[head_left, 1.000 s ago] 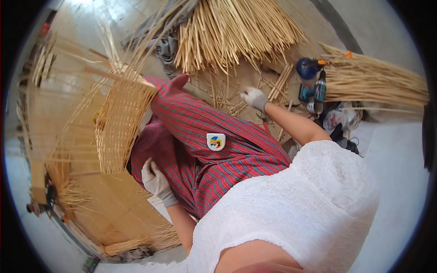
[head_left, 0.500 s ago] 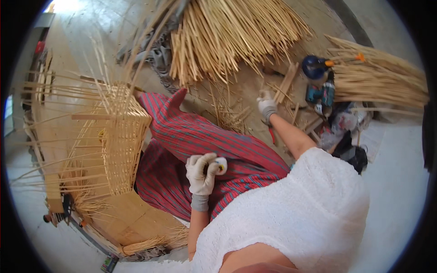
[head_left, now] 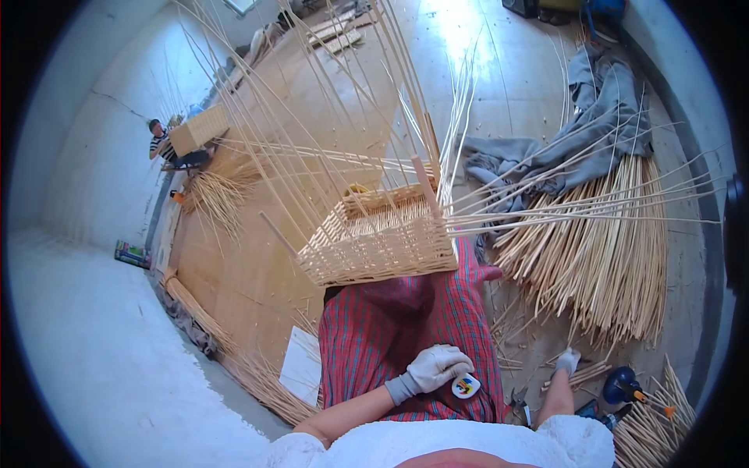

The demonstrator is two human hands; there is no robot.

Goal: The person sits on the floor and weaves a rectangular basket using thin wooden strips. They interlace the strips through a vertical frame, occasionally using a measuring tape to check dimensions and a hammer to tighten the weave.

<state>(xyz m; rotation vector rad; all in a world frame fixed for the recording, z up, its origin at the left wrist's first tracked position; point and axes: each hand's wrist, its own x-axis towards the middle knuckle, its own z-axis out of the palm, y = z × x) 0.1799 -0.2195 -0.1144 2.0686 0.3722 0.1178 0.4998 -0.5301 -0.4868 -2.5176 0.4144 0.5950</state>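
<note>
The person sits on the floor with legs stretched out under a red plaid cloth (head_left: 406,343). The left hand (head_left: 437,366), in a white work glove, rests curled on the lap, its fingers folded narrow over the edge of a small round white disc with coloured marks (head_left: 466,386), which lies on the cloth just right of the knuckles. The right hand (head_left: 568,360), also in a white glove, is stretched down to the floor on the right, touching a scatter of short cut cane pieces (head_left: 581,374); it looks loosely closed, but it is too small and distorted there to tell whether it grips one.

Beyond the knees stands a half-woven rectangular wicker basket of pale cane (head_left: 382,242), its low woven walls done and long bare upright stakes (head_left: 343,117) fanning far up and out from the rim. To the right lies a thick bundle of straight pale cane rods (head_left: 608,265), with a crumpled grey cloth (head_left: 593,117) over its far end. Near the right hand sit a blue round-headed tool (head_left: 624,384) and another cane bundle (head_left: 655,429). A flat white sheet (head_left: 300,366) lies near left of the legs. At far left, another person (head_left: 160,144) sits beside a second pale woven basket (head_left: 199,129).
</note>
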